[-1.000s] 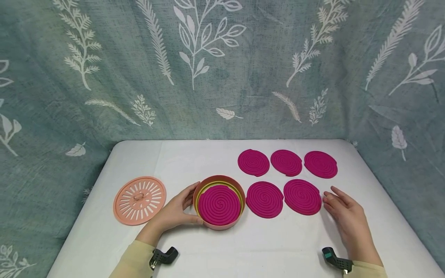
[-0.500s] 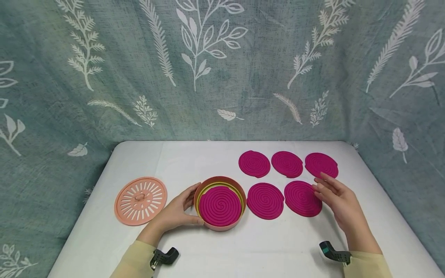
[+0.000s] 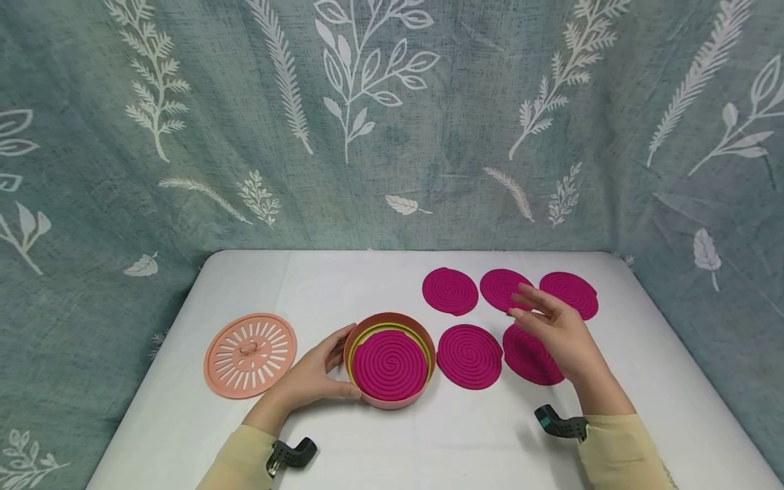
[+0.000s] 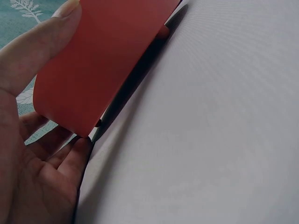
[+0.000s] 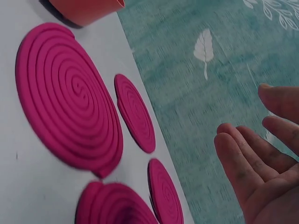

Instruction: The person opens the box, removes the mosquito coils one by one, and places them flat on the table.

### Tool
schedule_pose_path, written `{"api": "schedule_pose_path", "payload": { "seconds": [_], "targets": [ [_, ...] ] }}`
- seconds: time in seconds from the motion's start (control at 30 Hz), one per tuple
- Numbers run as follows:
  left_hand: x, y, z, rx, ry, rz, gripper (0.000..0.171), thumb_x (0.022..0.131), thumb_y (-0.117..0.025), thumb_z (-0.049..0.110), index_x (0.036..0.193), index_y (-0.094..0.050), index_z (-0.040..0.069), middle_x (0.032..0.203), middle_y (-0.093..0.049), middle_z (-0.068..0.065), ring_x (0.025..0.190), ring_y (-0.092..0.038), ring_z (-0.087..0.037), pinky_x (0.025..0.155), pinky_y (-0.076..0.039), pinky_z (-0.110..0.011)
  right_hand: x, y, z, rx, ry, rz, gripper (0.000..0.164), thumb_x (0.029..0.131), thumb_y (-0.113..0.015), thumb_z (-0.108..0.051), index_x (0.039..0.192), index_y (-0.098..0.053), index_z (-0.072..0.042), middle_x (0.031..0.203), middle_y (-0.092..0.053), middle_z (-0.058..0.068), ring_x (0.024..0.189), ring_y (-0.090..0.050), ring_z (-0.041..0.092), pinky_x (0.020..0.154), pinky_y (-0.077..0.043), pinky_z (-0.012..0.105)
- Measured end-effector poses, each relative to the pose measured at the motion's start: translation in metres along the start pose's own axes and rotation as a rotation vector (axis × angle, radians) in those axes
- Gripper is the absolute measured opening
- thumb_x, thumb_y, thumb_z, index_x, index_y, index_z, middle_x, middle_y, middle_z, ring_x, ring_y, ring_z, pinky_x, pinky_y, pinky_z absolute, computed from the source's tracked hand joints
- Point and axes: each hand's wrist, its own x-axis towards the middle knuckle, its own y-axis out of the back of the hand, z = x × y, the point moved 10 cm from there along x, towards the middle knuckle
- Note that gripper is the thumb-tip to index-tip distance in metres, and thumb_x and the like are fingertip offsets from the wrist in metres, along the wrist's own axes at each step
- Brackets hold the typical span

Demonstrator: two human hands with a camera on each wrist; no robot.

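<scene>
My left hand [image 3: 315, 374] grips the side of a round coral-red container [image 3: 395, 404], thumb on the near wall and fingers round the left. A yellow ring shows inside it. A magenta spiral mosquito coil [image 3: 390, 365] lies flat within. In the left wrist view, the thumb and fingers curl about the container's smooth red wall [image 4: 93, 56]. My right hand [image 3: 554, 330] hovers, fingers extended and holding nothing, over the coils at the right. It partly covers the near right coil [image 3: 531, 357]. Left of that lies another coil [image 3: 469, 356].
Along the back right lie a left coil [image 3: 450, 291], a middle coil [image 3: 501, 286] and a right coil [image 3: 571, 292]. A slotted peach lid [image 3: 248, 349] with a small handle rests at the left, beside the left forearm. A patterned curtain [image 3: 367, 224] hangs behind the white table [image 3: 380, 456].
My right hand has moved up from beside the near right coil, then leftward over the coils. The left hand keeps its grip on the container, which has stayed put.
</scene>
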Motion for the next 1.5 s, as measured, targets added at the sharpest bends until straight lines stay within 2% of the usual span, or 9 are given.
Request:
{"api": "schedule_pose_path", "payload": {
  "seconds": [0.17,0.3,0.43,0.63,0.97,1.13,1.33,1.5],
  "targets": [
    [0.000,0.000,-0.001,0.009,0.020,0.004,0.113,0.064,-0.095,0.031,0.155,-0.028,0.030,0.155,-0.034,0.008,0.141,-0.034,-0.010,0.113,-0.032,-0.022,0.011,-0.024,-0.006,0.003,-0.021,-0.051,0.065,0.095,-0.067,-0.038,0.152,-0.041,-0.020,0.143,-0.052,0.007,0.118,-0.060,0.024,0.096,-0.054,0.028],
    [0.000,0.000,0.000,0.012,0.022,0.005,0.113,0.064,-0.096,0.031,0.155,-0.028,0.031,0.155,-0.034,0.008,0.141,-0.034,-0.009,0.113,-0.032,-0.021,0.018,-0.045,-0.012,0.003,-0.032,-0.094,0.067,0.093,-0.069,-0.040,0.151,-0.042,-0.020,0.143,-0.051,0.006,0.120,-0.059,0.024,0.101,-0.052,0.038],
    [0.000,0.000,0.000,0.019,0.021,0.006,0.114,0.064,-0.095,0.031,0.155,-0.028,0.031,0.155,-0.034,0.007,0.141,-0.033,-0.010,0.113,-0.032,-0.022,0.023,-0.065,-0.020,0.006,-0.018,-0.132,0.064,0.093,-0.070,-0.036,0.149,-0.045,-0.018,0.141,-0.053,0.009,0.119,-0.059,0.026,0.097,-0.055,0.035],
    [0.000,0.000,-0.002,0.021,0.017,0.007,0.114,0.064,-0.095,0.032,0.156,-0.028,0.028,0.156,-0.033,0.006,0.142,-0.033,-0.013,0.113,-0.032,-0.023,0.027,-0.091,-0.027,0.032,-0.010,-0.174,0.059,0.093,-0.072,-0.033,0.146,-0.049,-0.020,0.136,-0.057,0.007,0.116,-0.061,0.024,0.094,-0.057,0.035],
    [-0.001,0.000,-0.001,-0.004,0.017,0.000,0.113,0.064,-0.095,0.031,0.156,-0.028,0.029,0.156,-0.033,0.006,0.142,-0.032,-0.012,0.114,-0.031,-0.023,0.029,-0.136,-0.034,0.086,0.000,-0.289,0.057,0.092,-0.072,-0.028,0.144,-0.051,-0.019,0.136,-0.057,0.010,0.118,-0.061,0.023,0.098,-0.054,0.038],
    [-0.001,-0.001,-0.003,-0.011,0.034,0.001,0.115,0.063,-0.096,0.031,0.155,-0.028,0.030,0.155,-0.034,0.009,0.141,-0.033,-0.008,0.113,-0.032,-0.021,0.028,-0.154,-0.036,0.083,0.008,-0.343,0.058,0.093,-0.072,-0.024,0.145,-0.050,-0.015,0.138,-0.056,0.013,0.120,-0.059,0.024,0.096,-0.055,0.037],
    [-0.001,-0.002,-0.003,0.001,0.025,0.002,0.115,0.063,-0.096,0.032,0.155,-0.028,0.031,0.155,-0.033,0.008,0.141,-0.033,-0.009,0.113,-0.032,-0.021,0.027,-0.170,-0.038,0.095,0.002,-0.398,0.062,0.090,-0.075,-0.024,0.145,-0.048,-0.011,0.137,-0.056,0.014,0.124,-0.056,0.029,0.094,-0.056,0.033],
    [0.000,0.000,-0.002,0.012,0.028,0.007,0.116,0.062,-0.096,0.033,0.156,-0.028,0.029,0.154,-0.035,0.009,0.140,-0.034,-0.008,0.113,-0.033,-0.021,0.027,-0.179,-0.042,0.047,0.017,-0.426,0.063,0.090,-0.075,-0.026,0.145,-0.049,-0.012,0.136,-0.056,0.014,0.126,-0.054,0.031,0.098,-0.054,0.033]
  ]
}}
